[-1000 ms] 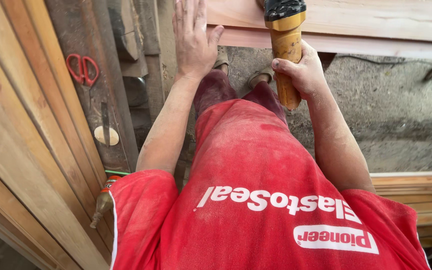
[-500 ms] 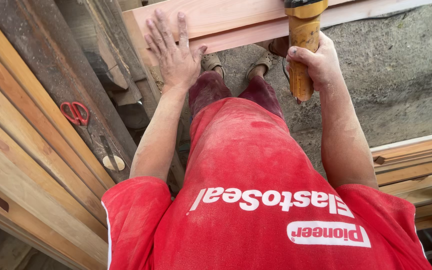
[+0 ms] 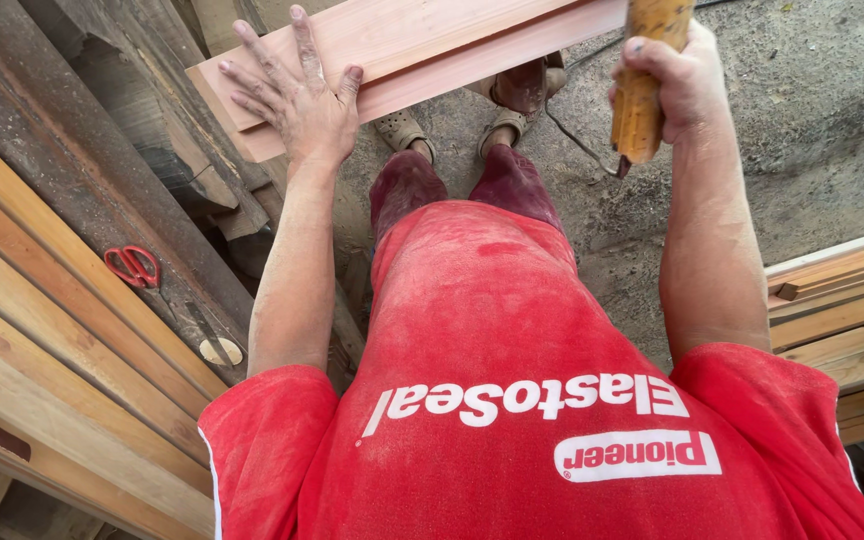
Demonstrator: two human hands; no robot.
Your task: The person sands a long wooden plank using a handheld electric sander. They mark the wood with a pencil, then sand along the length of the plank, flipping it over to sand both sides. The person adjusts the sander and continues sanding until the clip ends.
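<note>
1. Your left hand lies flat, fingers spread, on the pale plank.
2. Plank's long axis runs left-near to right-far.
3. Your right hand is clenched round a yellow tool handle.

1. A row of big white letters ran across the red shirt. It sat at about 6 o'clock in the picture. The letters were thick and plain, and they looked upside down from the head camera. The row tipped a little, with its 9 o'clock end lower.
2. A white patch sat just below that row, toward 5 o'clock. It was long with round ends, like a pill. It had red letters inside it, upside down too.
3. No boxes, bags, wall signs or screens showed.
</note>
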